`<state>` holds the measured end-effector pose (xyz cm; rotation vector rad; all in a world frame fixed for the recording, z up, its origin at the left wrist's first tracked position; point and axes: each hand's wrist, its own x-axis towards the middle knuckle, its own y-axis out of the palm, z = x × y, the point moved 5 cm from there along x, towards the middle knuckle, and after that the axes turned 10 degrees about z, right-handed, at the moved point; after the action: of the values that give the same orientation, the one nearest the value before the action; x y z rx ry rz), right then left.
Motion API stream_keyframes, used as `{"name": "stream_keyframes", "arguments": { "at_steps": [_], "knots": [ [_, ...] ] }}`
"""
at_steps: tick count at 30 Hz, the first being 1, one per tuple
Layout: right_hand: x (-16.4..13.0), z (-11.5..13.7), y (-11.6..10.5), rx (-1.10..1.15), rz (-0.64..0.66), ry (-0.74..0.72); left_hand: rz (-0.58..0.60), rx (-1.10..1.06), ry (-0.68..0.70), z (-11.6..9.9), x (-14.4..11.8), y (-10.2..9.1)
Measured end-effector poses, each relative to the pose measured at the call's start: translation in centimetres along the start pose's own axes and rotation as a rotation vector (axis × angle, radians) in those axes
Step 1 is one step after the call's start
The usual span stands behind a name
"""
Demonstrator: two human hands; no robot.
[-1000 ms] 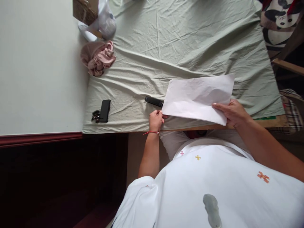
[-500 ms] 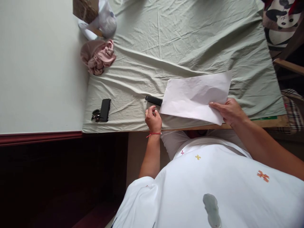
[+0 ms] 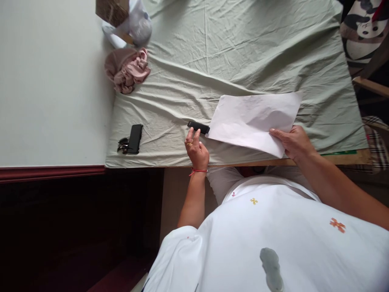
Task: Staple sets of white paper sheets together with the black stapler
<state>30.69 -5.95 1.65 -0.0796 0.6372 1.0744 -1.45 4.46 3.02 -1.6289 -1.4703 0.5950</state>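
White paper sheets [image 3: 252, 117] lie slightly bent over the cloth near the table's front edge. My right hand [image 3: 293, 142] grips their lower right corner, thumb on top and fingers underneath. By the left edge of the sheets is a small black stapler [image 3: 198, 127], lying lengthwise on the cloth. My left hand [image 3: 197, 150] is open just in front of it, two fingers stretched out to its near side. Whether those fingertips touch the stapler I cannot tell. A ring and a red wrist string show on this hand.
A greenish cloth [image 3: 170, 93] with wrinkles covers the table. At the left lie a black phone-like case [image 3: 135, 138] and keys [image 3: 122, 145]. Behind them are a pink cloth bundle [image 3: 129, 73] and a plastic bag [image 3: 140, 26]. A panda-print fabric [image 3: 363, 34] hangs at the right.
My left hand's curled fingers have stretched out toward the stapler. The sheets have shifted slightly right, uncovering the stapler's right end. My right hand keeps its hold.
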Motion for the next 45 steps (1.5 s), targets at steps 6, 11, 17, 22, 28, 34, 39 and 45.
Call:
{"name": "stream_keyframes", "arguments": {
  "at_steps": [6,11,17,22,28,34,39,45],
  "knots": [
    [0.1,-0.1,0.0,-0.013,-0.036,0.014,0.114,0.021,0.066,-0.9,0.7,0.9],
    [0.3,-0.1,0.0,-0.036,-0.035,-0.015,0.135,0.06,0.026,-1.2,0.7,0.8],
    [0.4,-0.3,-0.2,-0.029,-0.032,-0.018,0.17,0.098,0.021,-1.3,0.6,1.1],
    [0.7,-0.7,-0.3,0.015,-0.039,-0.016,0.17,0.02,0.019,-1.2,0.1,2.3],
    [0.8,-1.2,-0.6,0.02,-0.027,-0.049,0.162,-0.037,0.092,-0.5,0.2,2.6],
    [0.1,-0.5,-3.2,-0.069,-0.041,-0.066,0.033,-0.099,0.109,0.1,-1.9,1.8],
    [-0.1,0.2,-6.3,-0.204,0.02,-0.057,-0.101,-0.172,-0.096,0.3,-4.4,1.7],
    [1.1,0.0,-8.4,-0.269,0.07,-0.186,0.065,-0.367,-0.155,-0.8,-3.9,3.4]
  ]
}}
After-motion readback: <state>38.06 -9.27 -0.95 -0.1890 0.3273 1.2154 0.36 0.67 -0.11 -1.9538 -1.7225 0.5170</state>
